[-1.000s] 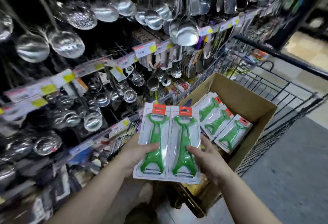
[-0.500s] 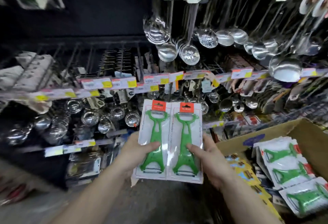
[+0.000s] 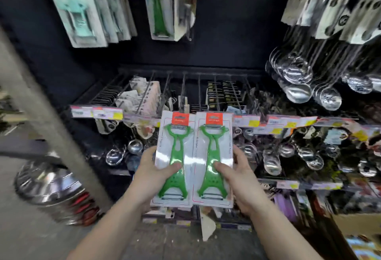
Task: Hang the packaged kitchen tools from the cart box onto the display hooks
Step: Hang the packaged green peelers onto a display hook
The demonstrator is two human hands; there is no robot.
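Your left hand (image 3: 153, 172) grips the left peeler pack (image 3: 175, 159), thumb curled over the green handle and fingers behind the card; your right hand (image 3: 235, 175) grips the right peeler pack (image 3: 213, 158) in the same manner, thumb on the front; both packs stand upright, side by side with edges touching, orange header labels uppermost. Take the price-tag rail (image 3: 274, 122) as the landmark: the two packs sit in front of it, their headers covering its middle section; above and behind the rail, wire display hooks (image 3: 185, 86) run back toward the dark panel; above the rail to the right hang steel ladles (image 3: 296, 76); high above the rail, a hung green peeler pack (image 3: 159, 6) hangs on the panel, with pale carded tools (image 3: 86, 6) just left of it; below the rail hang small steel spoons (image 3: 272, 159); far below the rail to the right, a corner of the cart box (image 3: 358, 223) is visible; to the lower left stands a steel pot stack (image 3: 49, 185), blurred.
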